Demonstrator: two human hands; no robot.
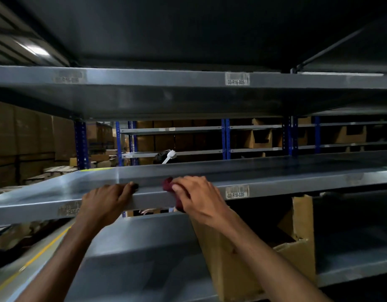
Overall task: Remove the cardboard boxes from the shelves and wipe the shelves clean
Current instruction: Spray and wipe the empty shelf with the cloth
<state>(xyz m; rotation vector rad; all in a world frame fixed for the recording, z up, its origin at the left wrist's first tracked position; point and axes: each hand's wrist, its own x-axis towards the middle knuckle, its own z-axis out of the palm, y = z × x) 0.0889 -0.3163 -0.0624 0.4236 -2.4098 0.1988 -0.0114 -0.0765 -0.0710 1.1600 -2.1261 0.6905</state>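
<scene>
Fig. — head view, L to R. Your left hand (107, 198) gripped the front lip of the middle shelf (297, 171), fingers (131, 188) curled over the edge, nothing else in them. Your right hand (196, 197) clenched a dark red cloth (167, 186) against the same lip, just beside the left. One open cardboard box (242, 253) stood on the lower shelf (144, 232), below and right of your hands, not yet removed.

Risks (judged): cloth bunched small, so it could skip the deck behind the lip and leave dust; weight hung on the left hand could rock the rack; the box flap (301, 216) stood close under the lip and might snag your forearm.

Counts: hands 2; cloth 1; near-rack shelves in view 3 (w/ upper shelf (144, 77)); box on near rack 1; legible labels 2, e.g. (237, 79). Boxes on far racks (260, 138): several, too dim to count.
</scene>
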